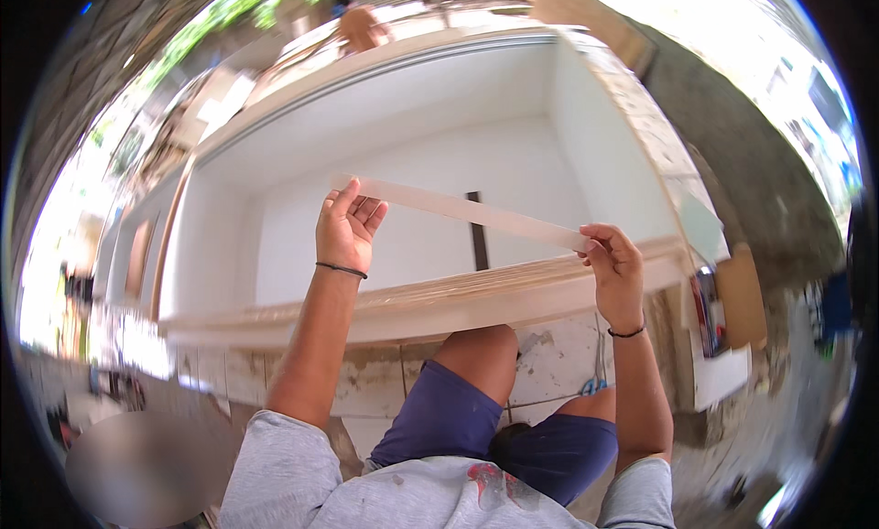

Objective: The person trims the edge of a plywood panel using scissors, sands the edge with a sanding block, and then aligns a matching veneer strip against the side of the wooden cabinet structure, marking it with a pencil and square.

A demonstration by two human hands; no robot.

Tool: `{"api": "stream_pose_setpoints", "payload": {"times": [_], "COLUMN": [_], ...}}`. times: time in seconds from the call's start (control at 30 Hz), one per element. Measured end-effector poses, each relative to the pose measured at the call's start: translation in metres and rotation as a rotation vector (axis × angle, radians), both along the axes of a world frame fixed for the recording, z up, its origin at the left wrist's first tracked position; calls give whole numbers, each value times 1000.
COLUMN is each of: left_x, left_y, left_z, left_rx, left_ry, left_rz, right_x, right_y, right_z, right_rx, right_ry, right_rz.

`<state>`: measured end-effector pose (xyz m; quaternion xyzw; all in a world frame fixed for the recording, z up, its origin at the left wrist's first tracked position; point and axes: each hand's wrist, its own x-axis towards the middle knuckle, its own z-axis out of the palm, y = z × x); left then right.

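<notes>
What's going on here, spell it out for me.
A person's left hand and right hand each grip one end of a pale strip, holding it out straight. The strip is above a large, open white box, sloping down toward the right hand. A narrow dark band shows inside the box.

Open box (430,302) directly in front of the wearer, left knee (485,346) at its near edge; strip (485,216) spans above the opening, left hand (350,225) at its left end, right hand (612,262) at its right end. Scissors (593,385) on the floor tiles (557,357), between near edge and right knee (591,404). Cardboard (740,296) just off the near right corner, another person (362,27) behind the far edge.
</notes>
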<state>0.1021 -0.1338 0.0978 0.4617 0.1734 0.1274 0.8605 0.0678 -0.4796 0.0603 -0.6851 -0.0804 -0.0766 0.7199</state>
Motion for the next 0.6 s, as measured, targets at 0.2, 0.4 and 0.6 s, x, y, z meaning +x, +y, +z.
{"api": "stream_pose_setpoints", "payload": {"times": [0.2, 0.4, 0.6], "left_x": [-124, -166, -179], "left_y": [84, 22, -24], "left_z": [-20, 8, -28], "left_rx": [1009, 1826, 1904], "left_ry": [95, -144, 29], "left_rz": [812, 162, -218], "right_x": [13, 23, 17], "right_y": [106, 119, 116], "right_z": [-30, -78, -82], "right_rx": [-24, -43, -153], "right_ry": [-96, -201, -153], "right_rz": [167, 127, 194]}}
